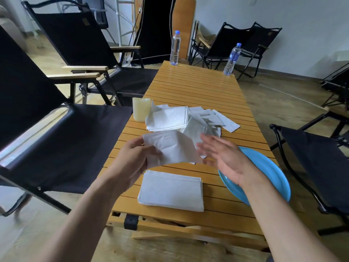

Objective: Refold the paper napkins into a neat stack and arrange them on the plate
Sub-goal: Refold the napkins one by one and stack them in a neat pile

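Left hand point(136, 157) pinches a white paper napkin point(170, 148) by its left edge, raised above the slatted yellow wooden table point(198, 87). Right hand point(224, 156), fingers straight and spread, palm facing left, sits just right of that napkin; contact unclear. Neat stack of folded white napkins point(171, 191) lies near edge, below the hands. Loose heap of unfolded white napkins point(181, 118) farther off, beside a pale yellow cup point(141, 109). Round blue plate point(264, 174) right, bare of napkins.
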`<state>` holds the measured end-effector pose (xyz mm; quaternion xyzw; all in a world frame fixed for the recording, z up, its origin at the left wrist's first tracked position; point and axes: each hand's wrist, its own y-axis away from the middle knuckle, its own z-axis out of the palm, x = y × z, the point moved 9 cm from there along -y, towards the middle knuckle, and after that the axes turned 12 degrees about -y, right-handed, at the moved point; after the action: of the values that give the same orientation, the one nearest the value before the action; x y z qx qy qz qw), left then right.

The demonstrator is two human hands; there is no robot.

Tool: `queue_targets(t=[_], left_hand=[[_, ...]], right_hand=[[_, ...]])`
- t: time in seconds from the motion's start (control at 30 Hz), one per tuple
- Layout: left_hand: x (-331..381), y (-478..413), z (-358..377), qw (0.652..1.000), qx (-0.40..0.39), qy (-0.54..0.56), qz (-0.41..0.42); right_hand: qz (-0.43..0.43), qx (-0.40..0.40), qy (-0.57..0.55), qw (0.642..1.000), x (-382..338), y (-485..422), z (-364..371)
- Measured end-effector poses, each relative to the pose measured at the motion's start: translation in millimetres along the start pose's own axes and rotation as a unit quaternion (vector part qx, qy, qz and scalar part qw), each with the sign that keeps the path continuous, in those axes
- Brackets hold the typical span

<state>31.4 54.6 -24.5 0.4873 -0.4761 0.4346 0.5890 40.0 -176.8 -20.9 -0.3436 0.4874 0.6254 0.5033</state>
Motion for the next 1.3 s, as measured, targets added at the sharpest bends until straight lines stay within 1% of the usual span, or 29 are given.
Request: queue_targets(t=[0.03, 0.07, 0.1, 0.13, 0.2, 0.3, 0.4, 0.47, 0.63, 0.83, 0.9, 0.97, 1.03, 1.07, 1.1, 1.17, 1.2, 1.23, 1.3], left_hand=[[-0.9, 0.3, 1.4, 1.0, -0.018, 0.008, -0.011], [-2.2, 0.9, 2.2, 0.999, -0.029, 0.002, -0.02], [-3.9, 1.3, 1.8, 0.999, -0.032, -0.017, -0.028], [-6.1, 1.5, -0.1, 0.998, -0.026, -0.041, -0.037], [-12.3, 1.9, -7.3, 0.994, -0.005, -0.097, -0.058], [-21.1, 2.4, -23.5, 0.975, 0.026, -0.201, -0.095], [-31.0, 4.6, -31.6, 0.954, 0.015, -0.265, -0.14], [-36.0, 5.9, -33.5, 0.934, 0.005, -0.321, -0.158], [-45.6, 5.5, -39.9, 0.896, 0.024, -0.401, -0.188], [-56.0, 2.1, -46.9, 0.86, 0.023, -0.47, -0.197], [-59.2, 0.4, -47.7, 0.851, 0.022, -0.485, -0.2], [-59.8, -1.7, -49.2, 0.839, 0.026, -0.507, -0.198], [-57.7, -3.6, -51.4, 0.824, 0.034, -0.532, -0.192], [-56.1, -4.3, -52.3, 0.82, 0.04, -0.539, -0.19], [-53.9, -4.9, -53.3, 0.819, 0.049, -0.541, -0.186], [-45.3, -7.8, -53.5, 0.829, 0.077, -0.531, -0.154], [-39.0, -10.0, -51.2, 0.838, 0.094, -0.524, -0.123], [-32.3, -11.4, -48.1, 0.846, 0.11, -0.514, -0.088], [-20.7, -12.0, -41.4, 0.859, 0.135, -0.493, -0.028]], right_hand=[[0.062, -0.04, -0.014, 0.997, 11.3, 3.4, 7.6], [0.102, -0.068, -0.036, 0.992, 19.3, 6.5, 13.7], [0.124, -0.081, -0.055, 0.988, 23.9, 7.6, 16.3], [0.132, -0.077, -0.059, 0.987, 26.1, 7.0, 15.5], [0.128, -0.052, -0.024, 0.99, 25.1, 5.6, 8.9], [0.135, -0.04, 0.09, 0.986, 27.8, 7.5, -2.0], [0.174, -0.053, 0.218, 0.959, 41.1, 13.6, -5.7], [0.184, -0.041, 0.277, 0.942, 48.4, 15.0, -7.6], [0.152, -0.002, 0.388, 0.909, 52.6, 9.7, -4.7], [0.14, 0.0, 0.436, 0.889, 59.3, 3.5, -4.5], [0.13, 0.005, 0.479, 0.868, 58.1, 2.6, -6.4], [0.116, 0.014, 0.53, 0.84, 54.0, 2.8, -8.3], [0.082, 0.029, 0.57, 0.817, 45.2, 1.1, -8.3], [0.05, 0.036, 0.571, 0.818, 38.9, -1.1, -5.6], [0.007, 0.043, 0.558, 0.829, 31.3, -4.3, -0.8], [-0.089, 0.065, 0.524, 0.845, 16.3, -12.8, 11.2], [-0.128, 0.076, 0.521, 0.84, 11.8, -18.2, 17.1], [-0.156, 0.078, 0.531, 0.829, 10.8, -23.9, 23.9], [-0.186, 0.055, 0.567, 0.801, 18.8, -36.3, 38.9]])
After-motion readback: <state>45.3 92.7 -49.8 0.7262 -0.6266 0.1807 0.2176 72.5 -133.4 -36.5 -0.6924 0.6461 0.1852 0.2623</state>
